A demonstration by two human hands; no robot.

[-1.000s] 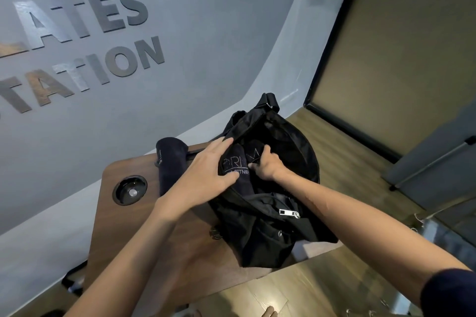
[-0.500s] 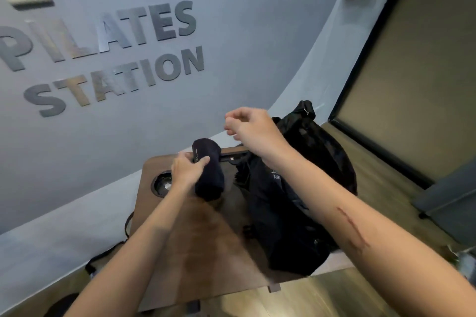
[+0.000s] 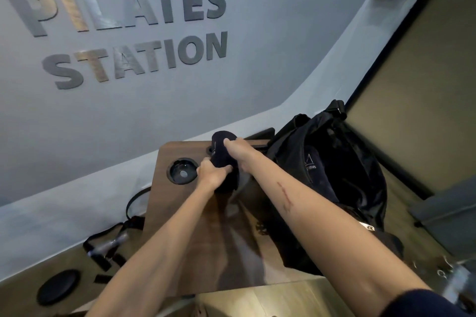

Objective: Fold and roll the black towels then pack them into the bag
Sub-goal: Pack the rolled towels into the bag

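At the far left of the brown wood-grain table [image 3: 201, 247] I am seeing a round black recessed cup holder [image 3: 182, 171], and just right of it my left hand [image 3: 211, 174] is curling its fingers round the lower part of the dark rolled towel [image 3: 223, 159], gripping it from the side. The roll is standing tilted near the table's back edge, close under the grey wall bearing the raised dark letters [image 3: 134, 31]. My right hand [image 3: 238, 150] is closing on the roll's upper part, thumb and fingers wrapping it, so both hands are grasping the same towel. Further right, the black fabric duffel bag [image 3: 334, 183] is slumping at the table's right edge, its mouth gaping, with another dark towel carrying pale lettering [image 3: 310, 166] already lying inside. I am judging that this roll is about to be carried across into that opening. The risk I am weighing is that soft terry cloth is unwinding if my grip is loosening at either end, undoing the roll before it is packed. The limp bag mouth could also be folding shut or catching the towel's end, and a shove against the bag could be tipping it off the table's edge.
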